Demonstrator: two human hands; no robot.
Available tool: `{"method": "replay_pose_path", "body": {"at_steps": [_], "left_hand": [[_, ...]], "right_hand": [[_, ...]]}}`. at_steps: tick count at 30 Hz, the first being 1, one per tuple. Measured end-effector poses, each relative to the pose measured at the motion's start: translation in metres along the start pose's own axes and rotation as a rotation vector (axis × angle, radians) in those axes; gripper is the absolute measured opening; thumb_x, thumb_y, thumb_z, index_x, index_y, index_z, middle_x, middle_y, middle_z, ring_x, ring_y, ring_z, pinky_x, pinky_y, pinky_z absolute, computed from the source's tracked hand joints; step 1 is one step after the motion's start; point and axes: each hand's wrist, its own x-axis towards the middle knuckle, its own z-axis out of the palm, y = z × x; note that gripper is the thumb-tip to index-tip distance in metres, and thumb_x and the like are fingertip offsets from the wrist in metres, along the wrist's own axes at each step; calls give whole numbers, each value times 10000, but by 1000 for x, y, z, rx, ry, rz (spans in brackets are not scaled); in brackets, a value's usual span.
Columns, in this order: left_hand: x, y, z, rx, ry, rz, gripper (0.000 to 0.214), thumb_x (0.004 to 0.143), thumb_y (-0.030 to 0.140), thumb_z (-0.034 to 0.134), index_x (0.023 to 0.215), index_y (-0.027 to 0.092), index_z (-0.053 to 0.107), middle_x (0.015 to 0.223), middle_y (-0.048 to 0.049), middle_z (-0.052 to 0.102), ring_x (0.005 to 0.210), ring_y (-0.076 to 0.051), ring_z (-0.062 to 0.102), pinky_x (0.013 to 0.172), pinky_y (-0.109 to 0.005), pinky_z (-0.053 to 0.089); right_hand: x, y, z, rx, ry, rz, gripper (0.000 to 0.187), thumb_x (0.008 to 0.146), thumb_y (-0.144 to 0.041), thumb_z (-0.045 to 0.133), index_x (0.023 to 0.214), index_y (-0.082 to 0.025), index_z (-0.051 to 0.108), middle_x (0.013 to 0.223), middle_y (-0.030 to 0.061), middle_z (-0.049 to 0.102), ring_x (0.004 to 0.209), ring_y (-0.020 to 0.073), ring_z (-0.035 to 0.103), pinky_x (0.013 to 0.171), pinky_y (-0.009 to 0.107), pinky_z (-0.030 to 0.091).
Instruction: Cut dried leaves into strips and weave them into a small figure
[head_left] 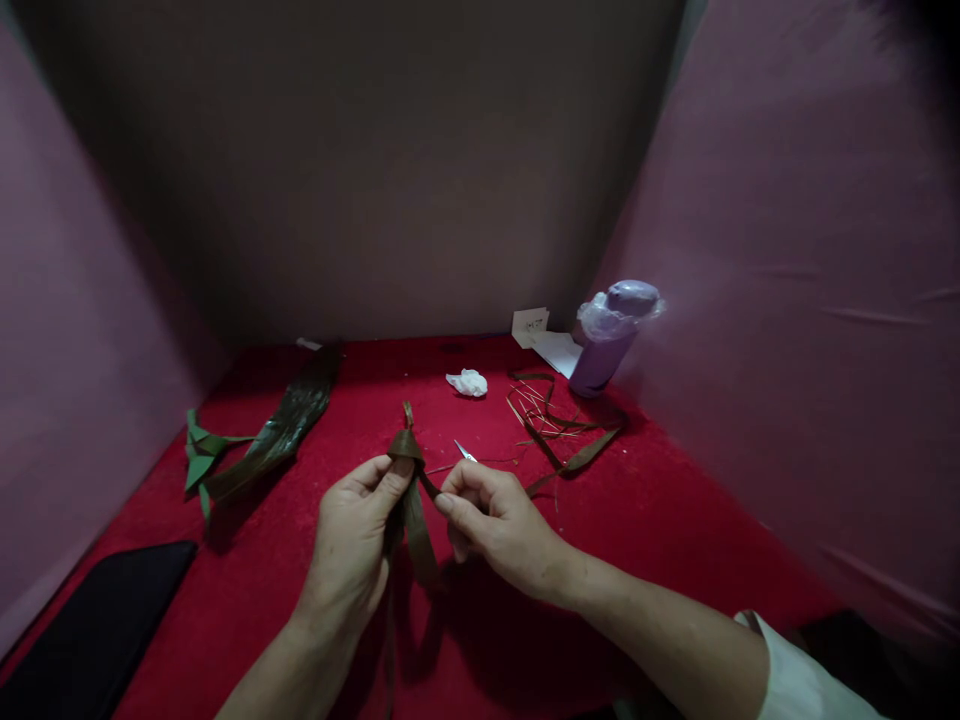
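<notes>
My left hand (pixel 358 540) pinches a folded brown leaf strip (pixel 409 447) between thumb and fingers, just above the red table (pixel 645 520). The strip's tails hang down between my hands. My right hand (pixel 491 525) is closed on a thin end of the same strip, right beside the left. The tip of a small pair of scissors (pixel 465 451) shows on the table just behind my right hand.
A long dark green leaf (pixel 281 432) and a small folded green piece (pixel 201 457) lie at the left. Leaf scraps (pixel 559 425), a white tissue (pixel 467 382), a purple bottle (pixel 609 338) and white papers (pixel 546 340) sit at the back right. A black flat object (pixel 97 630) lies front left. Pink walls enclose the table.
</notes>
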Motion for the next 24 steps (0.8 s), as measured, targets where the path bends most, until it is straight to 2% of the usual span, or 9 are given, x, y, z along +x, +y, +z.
{"method": "replay_pose_path", "body": {"at_steps": [4,9,12,15,17,20,24], "left_hand": [[0,5,0,-24,36,15,254,535,271,799,672,122,645,493,39,571,403,-56,466,384,-147,378],[1,8,-1,-45,45,27,242,543,249,793,693,117,656,512,28,592,423,-65,505,405,-146,409],[0,5,-1,-9,0,-15,233,579,264,772,722,127,649,516,23,594,407,-85,522,398,-172,423],[-2,0,0,24,-103,-75,218,628,287,742,753,138,644,525,15,597,404,-109,542,398,-202,439],[-4,-1,2,30,-134,-84,218,642,285,734,783,141,652,563,6,617,428,-115,559,420,-213,458],[-5,0,5,46,-145,-86,222,646,282,734,802,140,668,609,-10,647,445,-118,567,439,-227,480],[-5,2,6,31,-102,-26,202,609,233,765,764,123,696,651,-21,674,536,-96,588,517,-167,485]], "right_hand": [[-5,-3,-1,4,-89,24,151,861,-241,472,723,-181,455,503,-47,502,457,74,480,461,179,359],[-5,-9,-13,62,-291,157,159,855,-279,479,736,-181,442,495,-51,523,357,47,382,374,159,286],[-3,-10,-17,167,-359,206,186,855,-328,492,762,-175,440,580,-25,560,435,66,481,427,174,368],[-1,-5,-13,195,-269,112,214,831,-348,550,928,-165,496,706,-1,579,623,91,554,560,197,435],[1,-1,-9,146,-176,64,230,832,-331,554,991,-173,500,726,-4,571,609,88,541,546,197,425],[1,0,-5,-1,-67,18,148,892,-303,444,906,-173,516,682,-17,546,522,74,483,488,195,373],[-1,-7,-6,-275,24,-122,260,919,-261,377,697,-169,475,609,-34,456,553,76,410,534,210,321]]}}
